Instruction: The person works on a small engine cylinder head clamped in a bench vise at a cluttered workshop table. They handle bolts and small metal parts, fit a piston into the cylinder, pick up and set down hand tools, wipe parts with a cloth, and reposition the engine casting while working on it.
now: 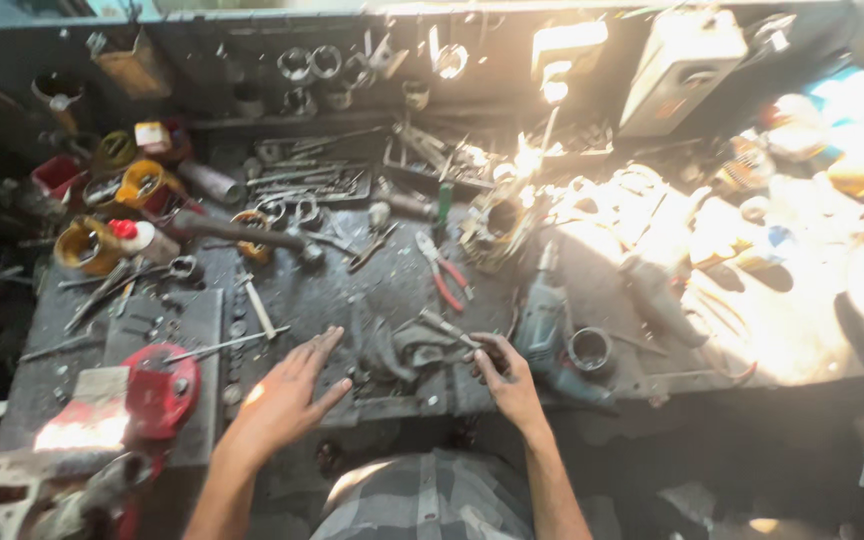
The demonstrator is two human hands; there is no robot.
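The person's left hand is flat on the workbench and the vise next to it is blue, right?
Not quite. The head view shows the left hand lying flat on the workbench, but the vise beside it is red, not blue.

L hand (287, 395) flat on grimy metal workbench (342, 290); red bench vise (157, 390) to its left, R hand (507, 380) right, red-handled pliers (442, 270) behind, grey power drill (547, 325) right of R hand.

Both forearms reach forward from the body. The left hand (287, 392) lies flat, palm down, fingers spread. The right hand (505, 378) is curled, fingers bent inward.
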